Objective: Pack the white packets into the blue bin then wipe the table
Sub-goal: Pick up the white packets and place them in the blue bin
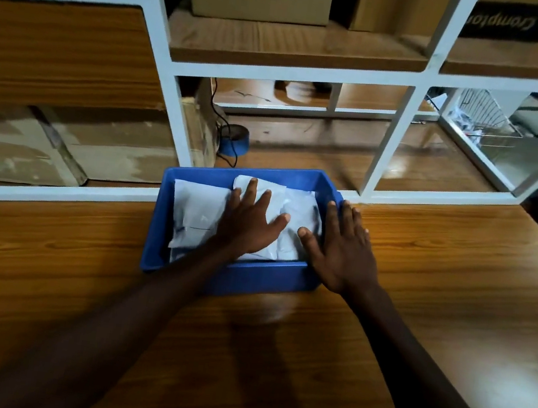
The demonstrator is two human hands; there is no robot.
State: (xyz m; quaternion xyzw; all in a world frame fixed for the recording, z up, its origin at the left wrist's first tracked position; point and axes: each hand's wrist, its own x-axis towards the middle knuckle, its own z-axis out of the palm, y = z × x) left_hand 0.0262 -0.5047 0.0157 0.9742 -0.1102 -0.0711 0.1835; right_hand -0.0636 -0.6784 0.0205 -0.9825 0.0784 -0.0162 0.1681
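Your wooden surface carries the blue bin at its far edge, against the white shelf frame. The white packets lie inside the bin, filling its floor. Your left grip is released, fingers straight, pressing flat on the middle packets. Your right grip is also released, resting on the bin's right rim, thumb touching a packet.

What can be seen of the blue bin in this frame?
The blue bin looks like moulded plastic: rectangular, open-topped, with a rolled rim. It sits upright on the wooden table, against the white shelf frame. White packets fill it. The left hand lies flat on the packets; the right hand rests over its right rim.
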